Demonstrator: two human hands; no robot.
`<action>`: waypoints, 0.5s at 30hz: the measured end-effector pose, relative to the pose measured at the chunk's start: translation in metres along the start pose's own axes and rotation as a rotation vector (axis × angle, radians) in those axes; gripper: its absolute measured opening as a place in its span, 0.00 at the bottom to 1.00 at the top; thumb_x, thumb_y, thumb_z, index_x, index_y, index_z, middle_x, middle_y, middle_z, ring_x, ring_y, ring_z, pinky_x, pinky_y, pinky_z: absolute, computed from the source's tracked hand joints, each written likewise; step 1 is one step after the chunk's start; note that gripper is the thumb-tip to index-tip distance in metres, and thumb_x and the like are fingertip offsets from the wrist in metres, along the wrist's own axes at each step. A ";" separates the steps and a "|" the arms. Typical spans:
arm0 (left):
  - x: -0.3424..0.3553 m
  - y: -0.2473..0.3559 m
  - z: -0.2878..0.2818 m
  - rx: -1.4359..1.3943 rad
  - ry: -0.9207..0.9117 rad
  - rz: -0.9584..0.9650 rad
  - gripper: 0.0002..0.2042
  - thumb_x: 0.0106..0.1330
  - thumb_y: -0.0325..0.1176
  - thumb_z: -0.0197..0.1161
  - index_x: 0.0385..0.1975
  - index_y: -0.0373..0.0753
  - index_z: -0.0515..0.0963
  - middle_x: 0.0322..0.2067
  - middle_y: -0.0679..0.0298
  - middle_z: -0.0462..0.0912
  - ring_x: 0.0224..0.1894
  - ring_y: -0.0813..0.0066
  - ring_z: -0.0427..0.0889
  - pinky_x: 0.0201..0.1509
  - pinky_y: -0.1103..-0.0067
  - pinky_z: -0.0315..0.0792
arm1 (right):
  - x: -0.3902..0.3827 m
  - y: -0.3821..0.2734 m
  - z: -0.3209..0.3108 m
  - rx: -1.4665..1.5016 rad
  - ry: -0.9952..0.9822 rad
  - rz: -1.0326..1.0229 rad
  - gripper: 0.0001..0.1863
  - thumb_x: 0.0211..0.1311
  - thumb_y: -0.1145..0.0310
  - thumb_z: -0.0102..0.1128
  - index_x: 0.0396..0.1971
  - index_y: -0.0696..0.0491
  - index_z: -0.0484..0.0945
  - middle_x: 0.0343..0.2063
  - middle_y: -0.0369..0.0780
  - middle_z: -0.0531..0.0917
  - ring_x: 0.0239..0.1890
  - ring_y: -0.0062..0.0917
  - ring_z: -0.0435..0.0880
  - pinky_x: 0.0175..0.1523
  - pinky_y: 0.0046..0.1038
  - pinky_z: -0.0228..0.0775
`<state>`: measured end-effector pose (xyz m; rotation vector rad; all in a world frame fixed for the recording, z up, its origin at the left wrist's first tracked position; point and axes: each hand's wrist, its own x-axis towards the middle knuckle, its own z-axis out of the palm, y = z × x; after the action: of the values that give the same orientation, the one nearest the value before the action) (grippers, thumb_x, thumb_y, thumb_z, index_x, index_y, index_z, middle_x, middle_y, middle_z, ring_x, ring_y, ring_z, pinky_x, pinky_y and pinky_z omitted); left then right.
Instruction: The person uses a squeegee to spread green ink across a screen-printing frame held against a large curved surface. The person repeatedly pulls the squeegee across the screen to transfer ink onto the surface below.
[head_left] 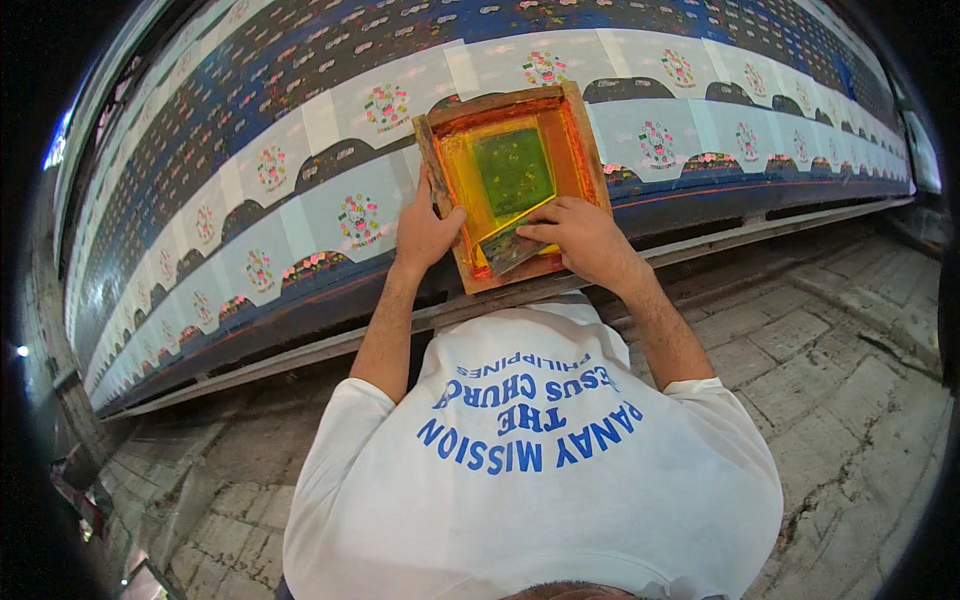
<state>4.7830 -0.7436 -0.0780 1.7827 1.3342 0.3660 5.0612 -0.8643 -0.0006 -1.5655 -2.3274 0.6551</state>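
A wooden silk-screen frame (pixel 586 130), stained red and orange with ink, lies tilted over the printing table in front of me. Inside it the yellow mesh shows a green window (pixel 512 170). My left hand (pixel 427 232) is closed on the frame's left side, its thumb lying over the edge. With my right hand (pixel 590 238) I grip a squeegee (pixel 512 250), a flat dark blade board with yellow ink along its edge. It rests inside the frame, slanting across the near end of the mesh. Ink coats much of the frame's inner side.
Rows of white fabric pieces (pixel 375 190) with small colourful printed motifs cover the long, dark, ink-marked table (pixel 690 200). A rail (pixel 720 238) runs along its near edge. Below is a floor of worn paving blocks (pixel 790 340).
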 end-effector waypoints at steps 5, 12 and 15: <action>0.000 -0.005 0.000 0.065 0.038 0.018 0.53 0.64 0.45 0.69 0.87 0.32 0.49 0.40 0.42 0.93 0.41 0.42 0.94 0.49 0.59 0.87 | 0.045 0.030 -0.021 -0.067 -0.012 0.105 0.26 0.65 0.80 0.66 0.62 0.47 0.89 0.57 0.42 0.90 0.61 0.43 0.87 0.67 0.41 0.81; 0.006 -0.004 -0.003 0.046 -0.010 0.044 0.55 0.64 0.47 0.68 0.86 0.27 0.46 0.35 0.41 0.92 0.36 0.45 0.93 0.45 0.61 0.87 | 0.109 0.059 -0.048 0.005 0.040 0.253 0.23 0.69 0.80 0.63 0.62 0.48 0.88 0.55 0.45 0.90 0.59 0.46 0.88 0.64 0.43 0.82; 0.003 0.002 -0.006 0.037 -0.036 -0.012 0.55 0.64 0.47 0.68 0.86 0.27 0.46 0.34 0.42 0.92 0.36 0.43 0.93 0.44 0.60 0.87 | 0.090 0.051 -0.039 0.050 0.006 0.269 0.25 0.66 0.80 0.63 0.61 0.47 0.89 0.54 0.46 0.91 0.59 0.46 0.87 0.64 0.43 0.82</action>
<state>4.7813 -0.7386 -0.0739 1.8029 1.3342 0.3034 5.0855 -0.7565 0.0041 -1.8717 -2.0976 0.7598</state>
